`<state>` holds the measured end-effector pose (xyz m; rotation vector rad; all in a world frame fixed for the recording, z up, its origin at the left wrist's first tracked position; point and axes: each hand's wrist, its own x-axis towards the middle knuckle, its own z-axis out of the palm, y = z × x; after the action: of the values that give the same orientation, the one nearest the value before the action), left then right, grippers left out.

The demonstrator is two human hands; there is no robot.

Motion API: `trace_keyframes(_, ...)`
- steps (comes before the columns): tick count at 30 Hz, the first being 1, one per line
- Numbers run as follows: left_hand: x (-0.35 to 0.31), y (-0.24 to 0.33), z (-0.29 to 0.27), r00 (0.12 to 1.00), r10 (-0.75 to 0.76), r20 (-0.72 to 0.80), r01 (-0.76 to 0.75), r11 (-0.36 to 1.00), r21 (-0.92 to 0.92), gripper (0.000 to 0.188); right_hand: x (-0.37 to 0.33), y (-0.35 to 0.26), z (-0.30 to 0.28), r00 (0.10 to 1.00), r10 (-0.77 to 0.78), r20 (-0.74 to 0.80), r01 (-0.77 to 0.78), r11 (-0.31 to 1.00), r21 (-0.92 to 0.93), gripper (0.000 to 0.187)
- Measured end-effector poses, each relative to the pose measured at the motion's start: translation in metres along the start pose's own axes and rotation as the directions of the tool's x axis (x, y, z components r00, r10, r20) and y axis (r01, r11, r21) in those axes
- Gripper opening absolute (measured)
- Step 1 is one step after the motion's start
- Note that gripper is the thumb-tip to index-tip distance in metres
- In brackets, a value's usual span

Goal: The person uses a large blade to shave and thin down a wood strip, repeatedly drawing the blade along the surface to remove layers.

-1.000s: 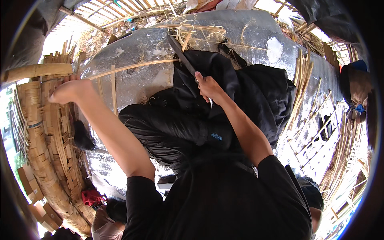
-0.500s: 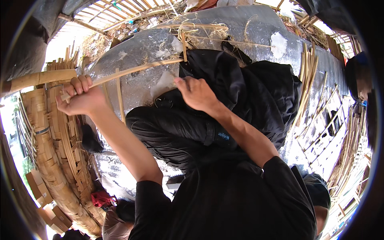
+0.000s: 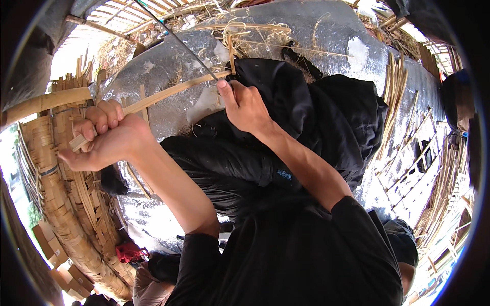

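Observation:
My left hand (image 3: 104, 132) is closed round the lower end of a pale bamboo strip (image 3: 173, 92). The strip slants up to the right, its far end beside the black cloth (image 3: 270, 81) over my lap. My right hand (image 3: 247, 107) is closed above that cloth, close to the strip's far end. From its thumb side a long thin dark rod or blade (image 3: 184, 46) runs up to the left, crossing over the strip's far end. Whatever part of it lies within the fingers is hidden.
A shiny silvery mat (image 3: 326, 25) lies ahead with shavings (image 3: 240, 38) on it. Woven bamboo (image 3: 66, 204) stands at left, with a red bag (image 3: 130, 251) near it. Split bamboo sticks (image 3: 393, 97) lie at right. Part of another person (image 3: 150, 288) shows at lower left.
My left hand has come slightly nearer and turned on the strip. My right hand has shifted up a little, and the thin dark rod now shows extending from it.

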<state>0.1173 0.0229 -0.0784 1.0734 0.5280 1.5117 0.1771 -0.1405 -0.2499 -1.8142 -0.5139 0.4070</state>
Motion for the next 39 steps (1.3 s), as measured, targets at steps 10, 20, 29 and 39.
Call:
trace_keyframes(10, -0.016, -0.001, 0.025, 0.998, 0.041, -0.041, -0.037, 0.994, 0.103, 0.057, -0.018, 0.128, 0.013, 0.998, -0.051, -0.042, 0.027, 0.899, -0.437, 0.053)
trace_keyframes(20, -0.002, -0.012, 0.009, 0.992, 0.043, -0.121, -0.036, 0.997, 0.061, 0.052, -0.008, 0.074, 0.031, 0.994, 0.088, 0.063, -0.083, 0.993, -0.080, 0.057)
trace_keyframes(29, -0.005, 0.003, -0.017, 0.994, -0.085, -0.066, 0.084, 0.996, -0.030, 0.049, -0.009, 0.030, 0.019, 1.000, -0.007, -0.010, 0.007, 0.999, 0.047, 0.049)
trace_keyframes(39, -0.021, 0.001, 0.006, 0.998, -0.040, 0.040, 0.039, 0.999, 0.028, 0.048, -0.012, 0.029, 0.014, 0.997, 0.073, -0.038, -0.070, 0.995, 0.068, 0.049)
